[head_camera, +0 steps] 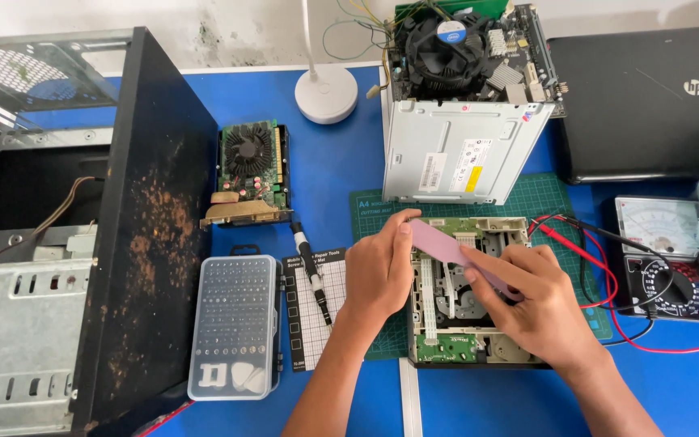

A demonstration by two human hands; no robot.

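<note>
Between my two hands sits a thin pink strip [456, 256], flat and flexible-looking; my left hand [379, 271] pinches its upper end between thumb and fingertips, and my right hand [534, 301] is closed on its lower end, fingers curled over it. Directly under both hands lies the opened optical drive [467, 324], its green board and white ribbon exposed. If I pull unevenly, I judge the strip could crease or tear, or tug on whatever it joins inside the drive; I cannot tell whether its lower end is attached. Just beyond my right hand run the red and black probe leads [584, 243] of the analogue multimeter [663, 259]; a careless wrist could snag them and drag the meter. Past my fingertips stands the drive's metal cover [456, 150], upright against a motherboard [472, 50], and a knock might tip it onto my work. Outward from my left hand lie a precision screwdriver [311, 267], a bit case [234, 326], a graphics card [249, 171] and the rusty computer case [147, 235].
</note>
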